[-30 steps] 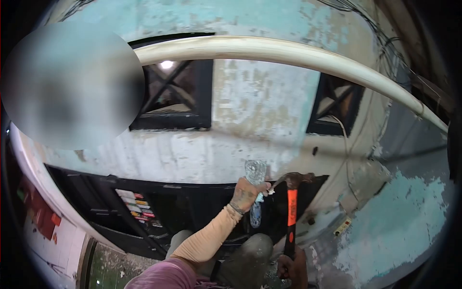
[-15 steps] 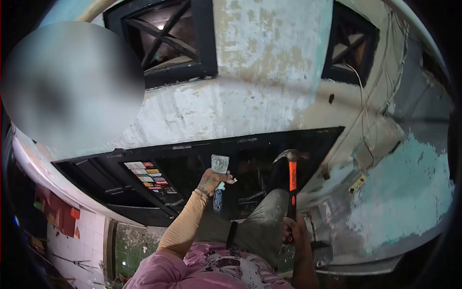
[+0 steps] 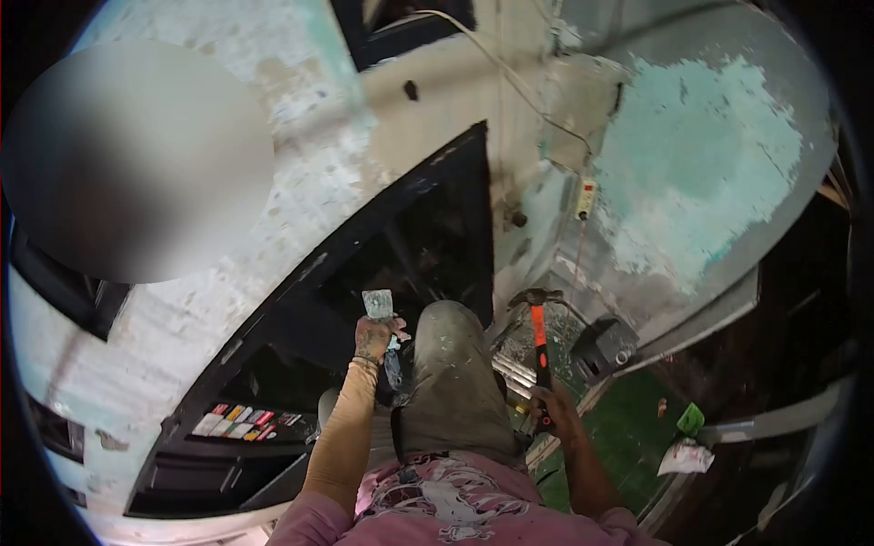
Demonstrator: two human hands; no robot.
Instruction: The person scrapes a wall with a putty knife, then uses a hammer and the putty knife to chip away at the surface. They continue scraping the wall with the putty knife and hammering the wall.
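My left hand [image 3: 372, 337] is wrapped around a putty knife [image 3: 377, 303]. Its broad, paint-smeared blade points up, and a stained blue handle shows below the fist. In my right hand [image 3: 558, 409] is a claw hammer [image 3: 539, 329] with an orange and black handle, held upright with its head at the top. The two tools are apart, on either side of my raised knee [image 3: 452, 332]. Neither tool touches the wall [image 3: 319, 155], which is patchy with worn white and beige paint.
A dark door [image 3: 410, 227] with a row of stickers [image 3: 244, 421] stands ahead. To the right are a power strip [image 3: 585, 197] with a cable, a turquoise wall patch [image 3: 701, 155], a black box [image 3: 603, 348] and green flooring [image 3: 624, 437] with litter.
My view has swung to the right, bringing the turquoise patch, black box and green floor further into sight. Both hands still hold their tools, and my knee stands higher in view.
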